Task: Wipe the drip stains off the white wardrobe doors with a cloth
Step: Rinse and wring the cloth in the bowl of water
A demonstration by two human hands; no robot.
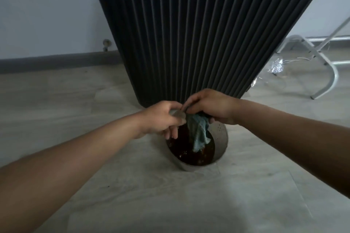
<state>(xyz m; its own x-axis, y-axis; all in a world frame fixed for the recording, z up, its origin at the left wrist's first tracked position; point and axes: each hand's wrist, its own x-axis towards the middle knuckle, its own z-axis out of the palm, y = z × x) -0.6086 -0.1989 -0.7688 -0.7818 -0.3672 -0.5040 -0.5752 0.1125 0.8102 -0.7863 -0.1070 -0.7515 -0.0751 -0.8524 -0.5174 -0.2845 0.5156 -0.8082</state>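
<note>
A wet blue-green cloth (pixel 198 132) hangs over a metal bowl (pixel 220 138) that stands on the floor and holds dark brown liquid. My right hand (pixel 210 107) grips the top of the cloth from above. My left hand (pixel 164 117) pinches the cloth's left edge, a grey fold showing between its fingers. The cloth's lower end dangles just above or into the liquid; which, I cannot tell. The white wardrobe doors are not in view.
A dark pleated curtain (pixel 198 34) hangs to the floor right behind the bowl. A grey folding metal frame (pixel 325 62) and crumpled foil (pixel 276 67) lie at the right. A pale wall with dark skirting (pixel 56 60) runs along the left.
</note>
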